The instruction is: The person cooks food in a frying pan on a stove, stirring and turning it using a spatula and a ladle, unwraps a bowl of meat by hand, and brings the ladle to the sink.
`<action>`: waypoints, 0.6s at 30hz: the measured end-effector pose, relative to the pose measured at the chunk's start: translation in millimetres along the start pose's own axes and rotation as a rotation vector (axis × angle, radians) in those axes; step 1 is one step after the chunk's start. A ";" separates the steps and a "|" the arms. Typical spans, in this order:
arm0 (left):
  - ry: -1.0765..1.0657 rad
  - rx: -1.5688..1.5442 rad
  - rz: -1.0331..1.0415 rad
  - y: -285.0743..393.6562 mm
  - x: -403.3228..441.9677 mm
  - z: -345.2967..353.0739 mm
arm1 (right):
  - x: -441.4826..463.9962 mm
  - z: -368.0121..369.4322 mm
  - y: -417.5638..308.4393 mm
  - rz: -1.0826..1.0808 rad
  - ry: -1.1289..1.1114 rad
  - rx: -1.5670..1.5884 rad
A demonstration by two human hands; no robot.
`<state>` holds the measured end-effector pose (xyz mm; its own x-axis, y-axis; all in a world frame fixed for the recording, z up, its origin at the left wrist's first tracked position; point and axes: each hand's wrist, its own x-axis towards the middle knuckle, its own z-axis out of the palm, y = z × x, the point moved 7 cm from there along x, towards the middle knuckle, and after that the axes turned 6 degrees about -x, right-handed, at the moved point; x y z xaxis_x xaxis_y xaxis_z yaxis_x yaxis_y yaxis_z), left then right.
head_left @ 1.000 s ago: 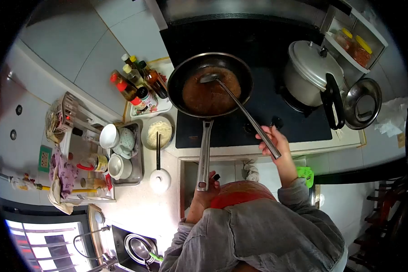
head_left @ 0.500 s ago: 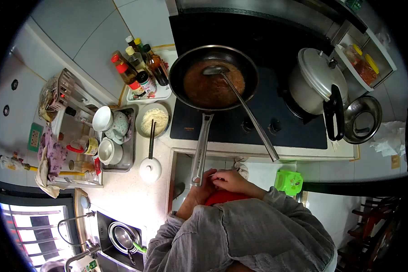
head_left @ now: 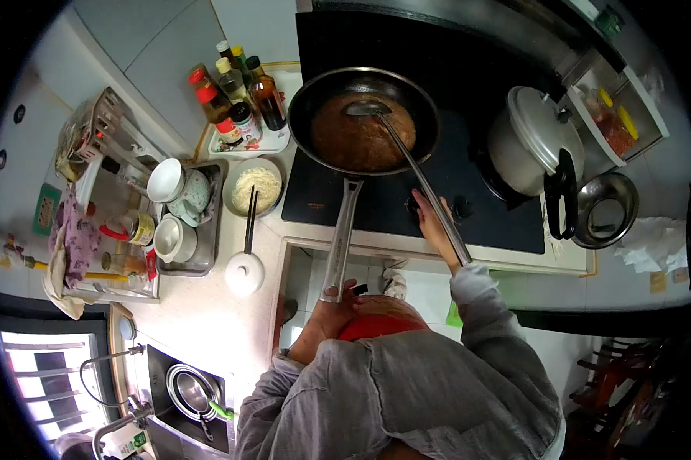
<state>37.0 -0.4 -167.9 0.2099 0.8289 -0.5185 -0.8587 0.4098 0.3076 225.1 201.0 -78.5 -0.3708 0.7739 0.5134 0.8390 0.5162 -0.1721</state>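
Observation:
My right hand (head_left: 435, 228) reaches under the ladle's handle to the cooktop's front, its thumb and fingers around a black stove knob (head_left: 412, 205). My left hand (head_left: 335, 313) is low by the end of the frying pan's handle, its fingers curled and partly hidden. A small dark thing shows at its fingertips, too small to name. The frying pan (head_left: 430, 146) sits on the black cooktop (head_left: 315, 203) with brown sauce (head_left: 334, 134) in it. A metal ladle (head_left: 418, 170) rests in the sauce, its long handle slanting over the pan's rim toward me.
A pressure cooker (head_left: 533, 138) stands on the right burner, beside a metal bowl (head_left: 629, 207). Left are a bowl of noodles (head_left: 257, 188) with chopsticks (head_left: 250, 226), a white lidded pot (head_left: 244, 274), sauce bottles (head_left: 265, 100) and a dish tray (head_left: 215, 230). The sink (head_left: 157, 376) is at lower left.
My right hand has left my left hand and moved up and right to the stove knob. My left hand stays near the pan handle's end. The view has shifted slightly.

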 end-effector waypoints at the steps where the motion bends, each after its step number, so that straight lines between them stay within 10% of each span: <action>1: 0.033 0.000 0.000 0.0 -0.6 1.7 | -9.3 34.3 24.8 0.060 -0.111 0.204; 7: 0.003 0.224 0.018 1.3 -0.6 -10.3 | -22.9 80.7 30.3 -0.368 -0.107 -0.738; 10: -0.091 0.560 0.102 9.3 -3.0 -6.6 | 7.1 20.2 -6.9 -0.180 0.029 -0.263; 11: -0.002 0.136 -0.015 10.2 -8.6 2.7 | 12.3 25.7 -5.2 0.064 -0.334 -0.256; 12: 0.079 -0.291 -0.130 5.5 -11.9 8.1 | 13.0 28.5 -7.0 0.062 -0.352 -0.247; 18: 0.181 -0.089 -0.054 13.5 -17.8 5.4 | 15.8 40.3 -0.3 0.003 -0.362 -0.339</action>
<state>24.2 -7.6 -150.2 0.1763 0.7211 -0.6701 -0.8879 0.4103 0.2080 202.8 227.9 -104.3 -0.4324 0.8840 0.1777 0.9002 0.4120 0.1409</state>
